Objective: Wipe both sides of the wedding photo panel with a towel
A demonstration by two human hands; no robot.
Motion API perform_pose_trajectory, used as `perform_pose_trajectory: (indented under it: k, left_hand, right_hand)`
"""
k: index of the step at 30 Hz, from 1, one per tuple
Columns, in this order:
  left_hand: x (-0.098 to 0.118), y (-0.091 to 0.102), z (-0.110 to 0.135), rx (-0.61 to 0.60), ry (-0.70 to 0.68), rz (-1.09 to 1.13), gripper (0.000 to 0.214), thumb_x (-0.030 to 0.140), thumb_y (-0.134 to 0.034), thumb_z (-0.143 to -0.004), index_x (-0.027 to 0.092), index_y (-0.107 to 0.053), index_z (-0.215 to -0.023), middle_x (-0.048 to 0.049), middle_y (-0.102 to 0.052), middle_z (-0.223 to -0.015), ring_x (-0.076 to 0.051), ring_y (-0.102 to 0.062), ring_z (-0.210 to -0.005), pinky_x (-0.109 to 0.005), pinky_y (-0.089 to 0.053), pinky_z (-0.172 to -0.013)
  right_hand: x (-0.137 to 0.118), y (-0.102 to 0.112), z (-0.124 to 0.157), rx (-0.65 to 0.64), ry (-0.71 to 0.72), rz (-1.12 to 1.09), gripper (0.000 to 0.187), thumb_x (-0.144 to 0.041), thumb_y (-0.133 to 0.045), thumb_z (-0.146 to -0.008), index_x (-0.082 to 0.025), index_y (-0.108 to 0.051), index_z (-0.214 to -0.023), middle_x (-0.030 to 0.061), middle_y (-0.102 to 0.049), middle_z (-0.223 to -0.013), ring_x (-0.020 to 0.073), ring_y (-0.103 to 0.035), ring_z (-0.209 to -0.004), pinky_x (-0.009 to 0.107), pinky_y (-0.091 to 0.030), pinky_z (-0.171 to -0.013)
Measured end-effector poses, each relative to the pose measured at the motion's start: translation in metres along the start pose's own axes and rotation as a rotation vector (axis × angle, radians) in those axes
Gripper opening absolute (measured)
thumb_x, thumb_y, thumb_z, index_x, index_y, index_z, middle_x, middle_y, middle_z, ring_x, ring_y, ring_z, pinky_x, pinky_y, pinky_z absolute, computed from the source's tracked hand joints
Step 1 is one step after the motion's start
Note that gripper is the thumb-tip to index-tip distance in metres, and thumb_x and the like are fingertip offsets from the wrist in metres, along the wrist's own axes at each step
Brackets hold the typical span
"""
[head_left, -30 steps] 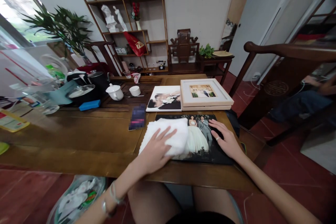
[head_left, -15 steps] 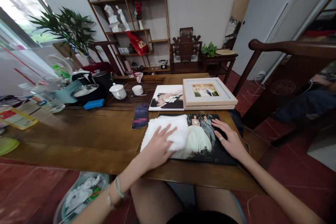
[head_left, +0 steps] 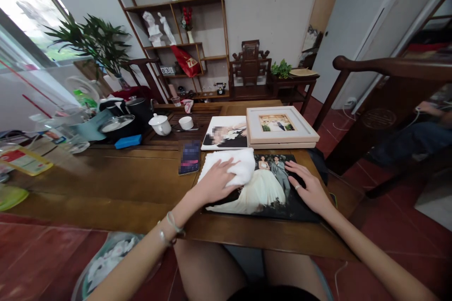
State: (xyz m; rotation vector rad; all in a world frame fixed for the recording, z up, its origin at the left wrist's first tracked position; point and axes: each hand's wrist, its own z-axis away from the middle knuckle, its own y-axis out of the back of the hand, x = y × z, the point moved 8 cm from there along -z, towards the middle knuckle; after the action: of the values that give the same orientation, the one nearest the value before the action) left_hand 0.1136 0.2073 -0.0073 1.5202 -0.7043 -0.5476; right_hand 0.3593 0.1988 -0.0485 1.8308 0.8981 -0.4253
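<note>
My left hand (head_left: 217, 181) lies with fingers stretched out on a folded white cloth (head_left: 243, 165), pressing it against the upper left part of a wedding photo panel (head_left: 268, 183). The panel shows a couple against a dark background and lies flat on the table. At the panel's right side, my right hand (head_left: 309, 186), with a ring on one finger, rests open with its fingertips on the picture. Beyond the cloth lies a second photo print (head_left: 226, 131), next to stacked light wood frames (head_left: 282, 127). A phone (head_left: 189, 156) lies left of the cloth.
On the wooden table (head_left: 141, 193), a white lidded teapot (head_left: 160, 124), a small white cup (head_left: 186, 123) and a blue block (head_left: 128, 141) stand to the left. A waste bin (head_left: 109, 263) is below the front edge. A dark wooden chair (head_left: 374, 113) stands at right.
My left hand has pushed the white cloth away from me and slightly right, uncovering the lower left of the photo panel and the dress hem. My right hand has stayed in place.
</note>
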Motion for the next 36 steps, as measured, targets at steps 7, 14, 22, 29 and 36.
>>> perform_pose_trajectory:
  k: [7,14,22,29,36]
  left_hand:
    - [0.004,0.0,-0.01,0.024,-0.029,-0.028,0.022,0.027,-0.058,-0.084,0.015,-0.071,-0.099,-0.0127,-0.054,-0.135,-0.032,-0.043,-0.13,-0.048,-0.034,-0.107]
    - [0.086,-0.015,0.056,-0.074,-0.217,0.06,0.026,0.029,-0.062,-0.078,0.02,-0.069,-0.102,-0.0045,-0.028,-0.154,-0.038,-0.016,-0.142,-0.061,-0.012,-0.112]
    - [0.039,-0.01,0.031,-0.026,-0.111,0.057,0.017,0.03,-0.061,-0.081,0.02,-0.071,-0.091,-0.0025,-0.035,-0.151,-0.032,-0.026,-0.14,-0.054,-0.021,-0.113]
    - [-0.012,-0.003,-0.018,0.043,0.02,-0.012,0.023,0.031,-0.058,-0.086,0.018,-0.07,-0.101,-0.0062,-0.033,-0.152,-0.036,-0.02,-0.142,-0.057,-0.025,-0.11]
    - [0.03,-0.011,0.025,-0.063,-0.006,0.013,0.019,0.019,-0.058,-0.078,0.017,-0.071,-0.092,-0.0036,-0.026,-0.154,-0.037,-0.012,-0.143,-0.059,-0.018,-0.112]
  right_hand:
    - [0.0,-0.001,0.0,-0.008,0.001,0.013,0.03,-0.033,-0.048,-0.089,-0.019,-0.064,-0.111,0.0129,-0.06,-0.129,0.0276,-0.05,-0.127,0.054,-0.036,-0.109]
    - [0.0,-0.001,0.0,0.0,0.006,0.008,0.03,-0.033,-0.048,-0.089,-0.02,-0.064,-0.111,0.0118,-0.061,-0.128,0.0271,-0.05,-0.127,0.054,-0.036,-0.109]
    - [-0.001,0.0,0.0,0.005,0.003,0.009,0.03,-0.033,-0.049,-0.088,-0.02,-0.065,-0.11,0.0122,-0.061,-0.128,0.0274,-0.051,-0.126,0.054,-0.036,-0.108]
    - [0.001,0.001,0.001,0.019,-0.001,-0.007,0.029,-0.033,-0.049,-0.088,-0.021,-0.065,-0.11,0.0116,-0.061,-0.128,0.027,-0.051,-0.126,0.053,-0.037,-0.108]
    - [0.001,0.0,0.001,0.028,0.0,-0.01,0.029,-0.032,-0.049,-0.088,-0.021,-0.065,-0.11,0.0119,-0.061,-0.128,0.027,-0.051,-0.126,0.054,-0.037,-0.108]
